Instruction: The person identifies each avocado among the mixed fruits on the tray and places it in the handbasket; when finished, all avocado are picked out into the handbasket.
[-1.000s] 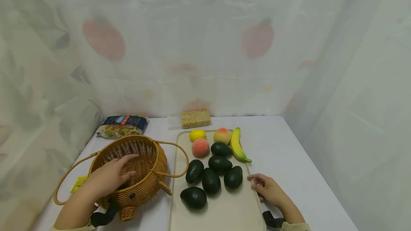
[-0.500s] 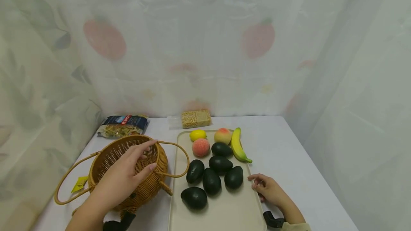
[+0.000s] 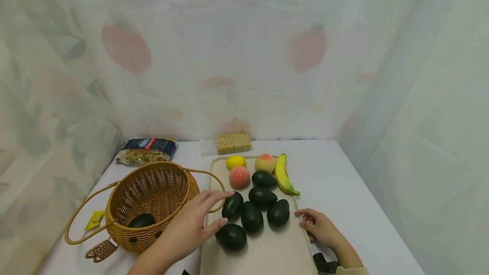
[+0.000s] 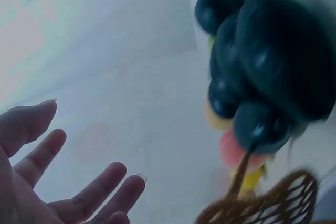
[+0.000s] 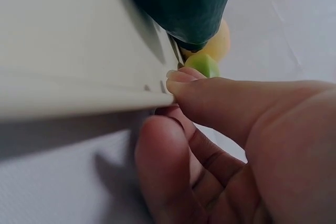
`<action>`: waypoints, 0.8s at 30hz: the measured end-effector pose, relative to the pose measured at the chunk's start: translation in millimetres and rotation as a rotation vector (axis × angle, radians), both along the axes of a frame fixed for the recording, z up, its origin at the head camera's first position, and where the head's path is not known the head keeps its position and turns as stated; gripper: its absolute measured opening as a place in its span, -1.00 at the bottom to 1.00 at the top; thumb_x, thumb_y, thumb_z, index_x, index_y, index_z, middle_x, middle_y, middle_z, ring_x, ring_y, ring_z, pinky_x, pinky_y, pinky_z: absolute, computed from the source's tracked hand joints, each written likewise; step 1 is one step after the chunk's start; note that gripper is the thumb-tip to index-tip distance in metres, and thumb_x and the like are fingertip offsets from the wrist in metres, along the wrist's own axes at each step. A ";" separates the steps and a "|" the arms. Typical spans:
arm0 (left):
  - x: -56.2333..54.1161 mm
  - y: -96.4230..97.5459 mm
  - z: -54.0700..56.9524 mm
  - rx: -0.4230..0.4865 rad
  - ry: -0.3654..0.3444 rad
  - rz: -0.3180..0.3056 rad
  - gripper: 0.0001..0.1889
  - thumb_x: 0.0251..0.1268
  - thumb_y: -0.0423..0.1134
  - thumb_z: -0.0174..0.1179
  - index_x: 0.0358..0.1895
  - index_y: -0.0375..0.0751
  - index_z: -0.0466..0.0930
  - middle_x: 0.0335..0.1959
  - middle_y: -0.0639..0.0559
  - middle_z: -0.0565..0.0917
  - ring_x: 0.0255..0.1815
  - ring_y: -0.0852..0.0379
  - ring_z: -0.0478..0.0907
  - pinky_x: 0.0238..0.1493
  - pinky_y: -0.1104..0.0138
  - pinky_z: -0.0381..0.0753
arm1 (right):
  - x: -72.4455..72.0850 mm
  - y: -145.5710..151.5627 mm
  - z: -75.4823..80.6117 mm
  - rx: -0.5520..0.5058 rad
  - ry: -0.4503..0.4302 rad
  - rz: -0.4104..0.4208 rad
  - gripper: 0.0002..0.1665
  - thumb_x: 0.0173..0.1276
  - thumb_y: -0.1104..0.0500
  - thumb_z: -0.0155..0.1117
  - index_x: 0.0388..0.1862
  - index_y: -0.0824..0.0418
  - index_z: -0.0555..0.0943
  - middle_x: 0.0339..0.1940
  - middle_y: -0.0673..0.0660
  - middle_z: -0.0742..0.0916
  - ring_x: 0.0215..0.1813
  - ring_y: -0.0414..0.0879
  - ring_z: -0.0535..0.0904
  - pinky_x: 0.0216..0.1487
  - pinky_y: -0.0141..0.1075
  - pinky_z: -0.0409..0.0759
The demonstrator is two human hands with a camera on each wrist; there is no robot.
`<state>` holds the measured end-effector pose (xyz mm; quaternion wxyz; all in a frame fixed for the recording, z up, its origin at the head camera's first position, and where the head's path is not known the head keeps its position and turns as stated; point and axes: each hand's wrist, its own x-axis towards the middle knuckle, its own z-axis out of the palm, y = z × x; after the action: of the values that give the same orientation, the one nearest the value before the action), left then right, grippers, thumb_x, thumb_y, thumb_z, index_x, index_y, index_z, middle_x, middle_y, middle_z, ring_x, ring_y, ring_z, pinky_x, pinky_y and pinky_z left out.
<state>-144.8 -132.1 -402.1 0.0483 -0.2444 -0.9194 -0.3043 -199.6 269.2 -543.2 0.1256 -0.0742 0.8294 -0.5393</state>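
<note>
My left hand [image 3: 191,226], fingers spread and holding nothing, hovers at the tray's left edge. Its fingertips are close to a dark green avocado [image 3: 232,206], while the thumb is near the front avocado [image 3: 231,237]. Several more avocados lie together on the beige tray [image 3: 275,249]. At the tray's right rim, my right hand [image 3: 321,226] pinches the edge; the right wrist view shows the thumb [image 5: 210,100] above the rim and fingers curled below. Left of the tray stands a wicker basket [image 3: 153,169] with looped handles, and one avocado [image 3: 142,220] lies inside it.
Toward the tray's back are a lemon [image 3: 235,162], two peaches, one pink [image 3: 239,176] and one yellowish [image 3: 265,163], and a banana [image 3: 284,175]. Behind stand a pasta bag [image 3: 147,151] and a grain pack [image 3: 233,143]. A yellow packet [image 3: 94,220] lies left of the basket.
My left hand has come up out of the basket and moved right to the avocados, uncovering the one inside the basket. My right hand has stayed at the tray rim.
</note>
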 end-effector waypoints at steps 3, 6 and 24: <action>-1.8 9.6 -15.6 -0.007 -0.054 -0.075 -0.33 0.40 -0.08 0.43 0.47 0.54 0.38 0.25 0.19 0.54 0.20 0.07 0.56 0.11 -0.04 0.59 | 0.2 0.0 0.4 -0.002 -0.001 0.004 -0.64 0.49 0.35 0.33 0.23 0.38 0.62 -0.26 0.11 0.54 -0.57 -0.13 0.44 -0.56 -0.36 0.47; -4.0 17.7 -30.4 -0.025 -0.103 -0.135 -0.36 0.44 -0.10 0.40 0.48 0.49 0.40 0.26 0.14 0.52 0.23 0.03 0.53 0.14 -0.10 0.56 | -0.5 0.2 -0.1 -0.007 0.004 0.008 -0.63 0.49 0.34 0.33 0.23 0.38 0.62 -0.26 0.12 0.54 -0.57 -0.13 0.44 -0.56 -0.36 0.48; -8.1 41.4 -96.1 -0.308 -0.030 -0.186 -0.42 0.34 -0.03 0.47 0.39 0.44 0.53 0.35 -0.09 0.49 0.32 -0.15 0.49 0.18 -0.10 0.55 | -1.3 0.5 -0.4 0.004 -0.017 0.003 -0.64 0.51 0.35 0.30 0.24 0.37 0.62 -0.28 0.11 0.54 -0.57 -0.15 0.44 -0.55 -0.36 0.46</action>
<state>-152.8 -90.7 -498.2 -0.0321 -0.3284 -0.9292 -0.1667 -200.9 269.6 -543.6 0.1334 -0.0706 0.8293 -0.5381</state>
